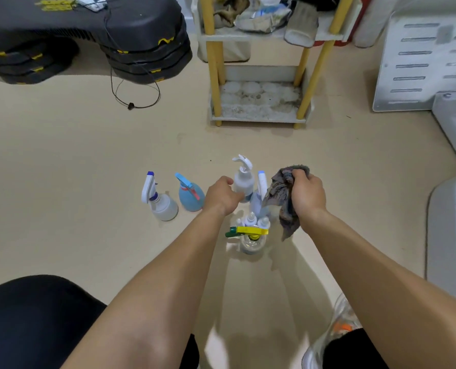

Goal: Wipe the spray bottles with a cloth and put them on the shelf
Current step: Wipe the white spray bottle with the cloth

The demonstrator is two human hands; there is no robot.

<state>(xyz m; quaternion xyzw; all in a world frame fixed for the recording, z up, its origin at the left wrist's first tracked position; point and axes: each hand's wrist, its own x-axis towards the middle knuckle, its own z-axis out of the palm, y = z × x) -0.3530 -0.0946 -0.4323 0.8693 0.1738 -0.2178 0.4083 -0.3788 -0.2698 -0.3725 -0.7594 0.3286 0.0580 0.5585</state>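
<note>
Bottle point(244, 183) stands upright, sprayer uppermost, in left hand point(221, 196).

Both forearms point(168, 275) are bare and unsleeved, while black fabric point(35, 320) covers both knees.

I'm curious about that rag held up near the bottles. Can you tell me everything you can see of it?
The cloth is a crumpled rag, grey with brownish and bluish streaks, soft and worn-looking. The right hand grips its upper part. A tuft sticks out above the fist and the rest hangs loose below, apparently clear of the floor. It hangs right beside the cluster of spray bottles; whether it touches the nearest one cannot be told.
</note>
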